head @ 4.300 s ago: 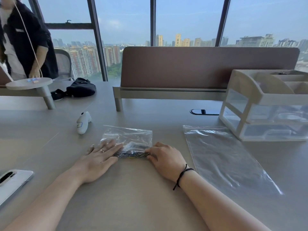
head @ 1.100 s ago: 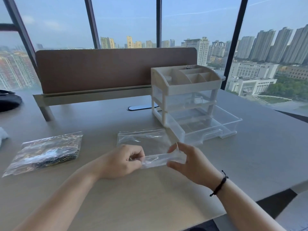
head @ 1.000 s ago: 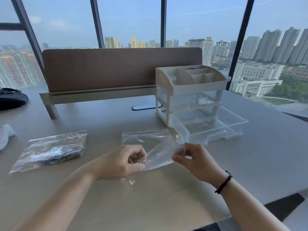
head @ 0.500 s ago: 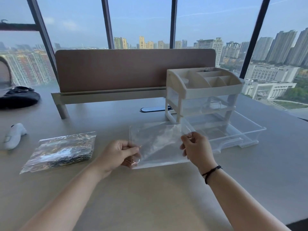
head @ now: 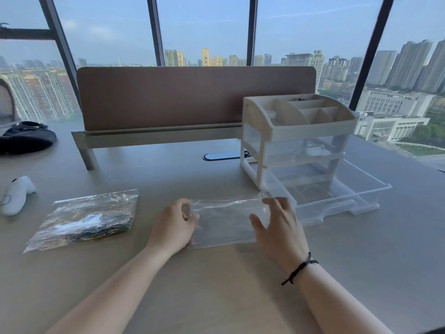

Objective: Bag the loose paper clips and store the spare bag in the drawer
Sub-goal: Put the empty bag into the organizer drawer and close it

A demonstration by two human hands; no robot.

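spare bag (head: pixel 224 221) between hands | open drawer (head: pixel 337 194) just right | filled bag (head: pixel 84 218) left

Your worktop (head: pixel 361 261) is a plain grey-beige. The spare bag (head: pixel 224 222) is clear and colourless; the filled bag (head: pixel 86 218) is clear too, with dark, glinting clips inside. The organiser (head: pixel 296 126) has a cream frame and see-through drawers. The divider panel (head: pixel 192 97) is dull brown, your wristband (head: pixel 299 268) black.
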